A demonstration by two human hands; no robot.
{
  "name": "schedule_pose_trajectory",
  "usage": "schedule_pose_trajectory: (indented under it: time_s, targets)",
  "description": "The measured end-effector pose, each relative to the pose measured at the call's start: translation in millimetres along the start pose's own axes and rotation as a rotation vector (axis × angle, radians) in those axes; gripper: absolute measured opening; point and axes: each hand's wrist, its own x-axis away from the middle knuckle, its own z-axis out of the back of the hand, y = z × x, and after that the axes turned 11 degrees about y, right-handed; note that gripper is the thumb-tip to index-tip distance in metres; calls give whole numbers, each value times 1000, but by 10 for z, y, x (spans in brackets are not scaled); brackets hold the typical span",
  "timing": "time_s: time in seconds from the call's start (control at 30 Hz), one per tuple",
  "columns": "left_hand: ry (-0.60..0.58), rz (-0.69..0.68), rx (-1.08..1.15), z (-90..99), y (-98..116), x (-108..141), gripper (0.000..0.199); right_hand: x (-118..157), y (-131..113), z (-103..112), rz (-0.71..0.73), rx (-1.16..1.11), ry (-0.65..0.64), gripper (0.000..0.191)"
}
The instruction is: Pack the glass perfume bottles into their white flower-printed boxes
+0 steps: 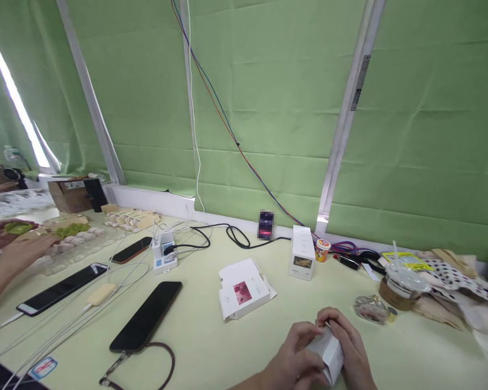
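at the bottom of the frame, right of centre, your left hand (295,352) and right hand (352,346) are both clamped around a small white box (328,352), fingers curled over its top and sides, just above the pale counter (211,346). the box is tilted, its lower corner poking out between your palms.

just up and to the right of your hands sits a small glass jar (370,309), and past it a lidded cup with a straw (402,284) beside crumpled paper bags. up and to the left of your hands lies an opened white carton with a red picture (244,290); behind it, near the green wall, a tall white box (302,252) stands upright with a small orange-capped tub (322,250) just beside it.

further left, a black phone with a strap (146,317) lies face down, then a white charger block (165,253) with cables, and two more phones. at the left edge, another person's hand (22,249) rests by trays of pale and green sweets (71,235).
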Motion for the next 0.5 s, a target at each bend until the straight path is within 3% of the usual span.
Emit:
schedule_pose_trajectory:
  time_s: [0.27,0.5]
  targets:
    - [-8,5,-82,-20,-48,72,17,9,-8,-15,8,33,24,20]
    - [42,92,-141,-11,-29,89,24,8,-43,-29,16,50,19,22]
